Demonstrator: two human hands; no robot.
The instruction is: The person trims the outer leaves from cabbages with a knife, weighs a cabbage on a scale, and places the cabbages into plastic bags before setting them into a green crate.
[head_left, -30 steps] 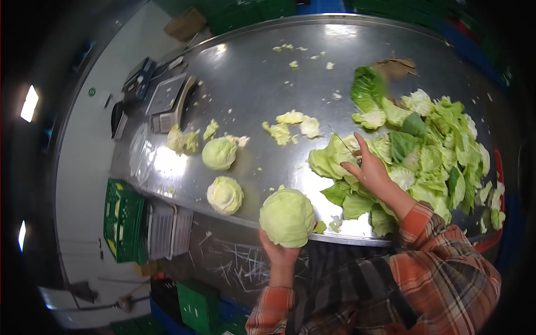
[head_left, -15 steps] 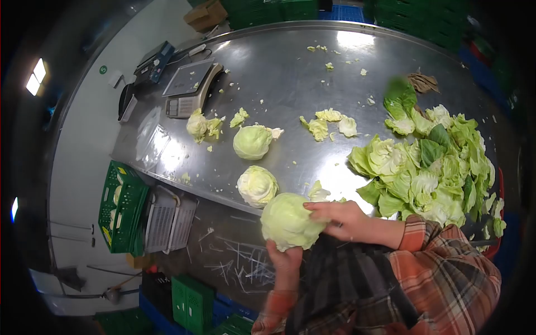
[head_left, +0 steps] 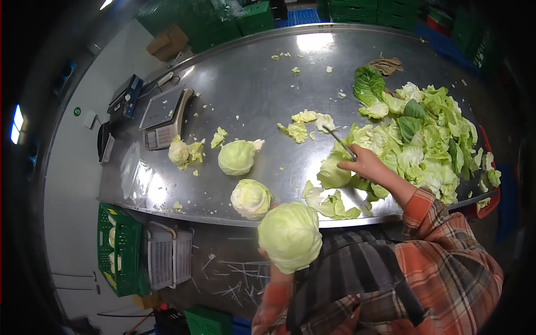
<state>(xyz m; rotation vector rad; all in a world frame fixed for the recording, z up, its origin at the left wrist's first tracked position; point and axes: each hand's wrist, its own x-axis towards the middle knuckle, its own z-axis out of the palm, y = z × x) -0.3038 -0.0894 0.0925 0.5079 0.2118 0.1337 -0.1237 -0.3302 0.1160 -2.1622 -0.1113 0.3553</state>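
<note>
My left hand point(head_left: 275, 272) is closed round the underside of a pale green cabbage point(head_left: 290, 237), held in front of my body at the table's near edge; the cabbage hides most of its fingers. In my right hand point(head_left: 365, 166) is a knife point(head_left: 340, 142), its thin blade pointing up and to the left. A large loose cabbage leaf point(head_left: 333, 172) hangs right under that hand, over the edge of the leaf pile point(head_left: 430, 151). Further loose leaves point(head_left: 332, 205) lie between the two hands. Two more cabbages, one greener point(head_left: 236, 157) and one whiter point(head_left: 251, 199), rest to the left.
On the steel table point(head_left: 251, 72) stand a scale point(head_left: 166, 117) and, nearby, a small trimmed cabbage piece point(head_left: 178, 152). Leaf scraps point(head_left: 301, 127) lie mid-table, a brown cloth point(head_left: 386, 66) at the back. Left below are a green crate point(head_left: 120, 251) and a grey basket point(head_left: 162, 254).
My right hand has left the cabbage and moved right toward the leaf pile, now with a knife in it. More leaves lie beside the cabbage. The view has shifted somewhat.
</note>
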